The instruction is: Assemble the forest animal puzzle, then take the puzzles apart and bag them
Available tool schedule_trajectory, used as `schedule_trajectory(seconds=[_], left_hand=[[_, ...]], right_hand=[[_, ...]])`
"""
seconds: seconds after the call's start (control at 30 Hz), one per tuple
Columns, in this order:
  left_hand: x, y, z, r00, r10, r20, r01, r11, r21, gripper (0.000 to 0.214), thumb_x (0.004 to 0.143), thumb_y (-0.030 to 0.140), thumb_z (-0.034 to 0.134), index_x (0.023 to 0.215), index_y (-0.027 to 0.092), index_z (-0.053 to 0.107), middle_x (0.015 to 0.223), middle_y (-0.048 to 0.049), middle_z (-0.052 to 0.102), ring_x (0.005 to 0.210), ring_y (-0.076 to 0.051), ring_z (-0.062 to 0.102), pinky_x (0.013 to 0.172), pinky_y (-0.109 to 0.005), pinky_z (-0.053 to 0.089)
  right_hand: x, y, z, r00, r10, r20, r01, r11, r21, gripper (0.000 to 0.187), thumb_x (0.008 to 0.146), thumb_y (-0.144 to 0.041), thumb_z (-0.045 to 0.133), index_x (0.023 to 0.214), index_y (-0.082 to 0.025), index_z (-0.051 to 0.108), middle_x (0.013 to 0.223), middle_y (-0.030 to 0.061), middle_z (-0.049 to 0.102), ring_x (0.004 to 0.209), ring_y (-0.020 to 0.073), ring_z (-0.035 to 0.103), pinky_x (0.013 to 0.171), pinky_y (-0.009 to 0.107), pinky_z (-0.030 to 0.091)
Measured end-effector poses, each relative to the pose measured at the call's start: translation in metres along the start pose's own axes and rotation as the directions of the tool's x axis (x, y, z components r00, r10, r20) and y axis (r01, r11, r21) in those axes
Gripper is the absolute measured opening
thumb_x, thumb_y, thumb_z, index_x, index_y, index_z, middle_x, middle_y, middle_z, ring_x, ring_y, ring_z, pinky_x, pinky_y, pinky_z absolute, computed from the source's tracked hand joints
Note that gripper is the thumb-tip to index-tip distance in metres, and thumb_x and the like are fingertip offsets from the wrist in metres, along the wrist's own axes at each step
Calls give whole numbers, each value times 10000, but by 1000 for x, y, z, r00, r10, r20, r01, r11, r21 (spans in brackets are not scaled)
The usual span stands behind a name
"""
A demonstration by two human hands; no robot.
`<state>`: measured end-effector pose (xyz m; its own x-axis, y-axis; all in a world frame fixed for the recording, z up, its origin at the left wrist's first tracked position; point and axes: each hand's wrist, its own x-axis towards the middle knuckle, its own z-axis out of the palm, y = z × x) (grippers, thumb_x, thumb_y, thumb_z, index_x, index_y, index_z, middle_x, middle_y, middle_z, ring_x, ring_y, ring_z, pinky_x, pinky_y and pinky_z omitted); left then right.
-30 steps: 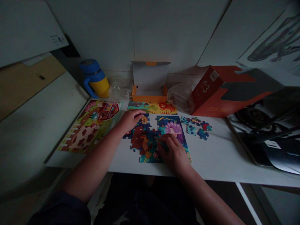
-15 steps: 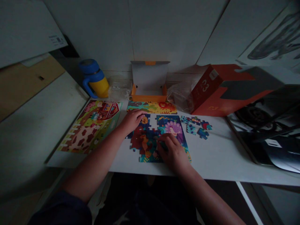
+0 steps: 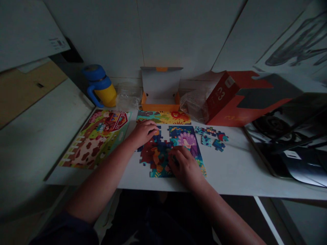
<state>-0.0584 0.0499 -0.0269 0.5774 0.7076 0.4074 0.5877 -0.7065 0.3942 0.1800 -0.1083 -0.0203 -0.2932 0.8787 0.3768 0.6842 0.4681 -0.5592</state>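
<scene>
A partly joined jigsaw puzzle (image 3: 156, 154) in dark blue, brown and teal lies before me, with a pink peacock on its right side. White table shows through a gap near its upper middle. My left hand (image 3: 145, 133) rests at the puzzle's upper left corner, its slightly bent fingers touching the pieces there. Over the lower middle, my right hand (image 3: 186, 166) lies with bent fingertips on the pieces and the thumb apart from the index finger. I make out no loose piece in either hand; the right palm's underside is hidden. Several loose puzzle pieces (image 3: 219, 145) lie to the right.
A finished farm puzzle (image 3: 88, 149) lies left; a yellow animal puzzle strip (image 3: 163, 117) lies behind. Farther back stand a blue-yellow bottle (image 3: 102, 90), an open orange box (image 3: 160, 106), plastic bags (image 3: 195, 105) and a red carton (image 3: 224, 102). The table's front edge is close to me.
The view has shifted slightly, so everything sits a little farther left. Both hands stay at nearly the same places on the puzzle, with small finger movements.
</scene>
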Motion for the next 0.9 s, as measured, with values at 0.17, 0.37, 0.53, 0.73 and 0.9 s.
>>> schedule_trajectory(seconds=[0.17, 0.37, 0.53, 0.73, 0.9], left_hand=[[1, 1, -4, 1000, 13, 1, -13, 999, -32, 92, 971, 284, 727, 1035, 240, 776, 1135, -53, 740, 1059, -221, 702, 992, -417, 545], [-2, -7, -1, 1000, 17, 12, -16, 997, -73, 89, 977, 258, 713, 1032, 249, 782, 1152, -55, 726, 1076, -217, 703, 998, -422, 557], [-3, -8, 0, 1000, 10, 19, -8, 997, -76, 122, 982, 193, 681, 1048, 253, 763, 1165, -53, 724, 1100, -216, 694, 1013, -434, 560], [-3, -7, -3, 999, -11, 34, 14, 996, -85, 105, 981, 198, 680, 1036, 258, 746, 1143, -39, 730, 1092, -209, 695, 1018, -428, 559], [-2, -5, -8, 999, -37, 27, 40, 994, -101, 107, 985, 180, 651, 1017, 245, 731, 1104, -34, 738, 1065, -204, 696, 1000, -413, 557]], right_hand=[[1, 6, -17, 998, 10, -61, -17, 993, -118, 102, 1023, -209, 584, 1102, -225, 646, 1139, 114, 696, 1054, 287, 655, 950, 460, 552], [-15, 70, -79, 937, 209, -280, -320, 837, -443, 271, 1020, -328, 559, 1232, -185, 648, 1206, 174, 702, 1121, 353, 649, 998, 526, 516], [-47, 120, -111, 909, 360, -211, -417, 777, -471, 457, 995, -505, 551, 1284, -161, 638, 1226, 198, 723, 1132, 378, 672, 995, 536, 520], [-59, 135, -120, 866, 467, -177, -500, 810, -307, 468, 917, -551, 638, 1258, -231, 638, 1161, 125, 755, 981, 313, 722, 881, 455, 546], [-57, 139, -126, 823, 551, -136, -567, 798, -203, 646, 843, -576, 703, 1368, -211, 606, 1070, 124, 749, 854, 278, 710, 736, 396, 530]])
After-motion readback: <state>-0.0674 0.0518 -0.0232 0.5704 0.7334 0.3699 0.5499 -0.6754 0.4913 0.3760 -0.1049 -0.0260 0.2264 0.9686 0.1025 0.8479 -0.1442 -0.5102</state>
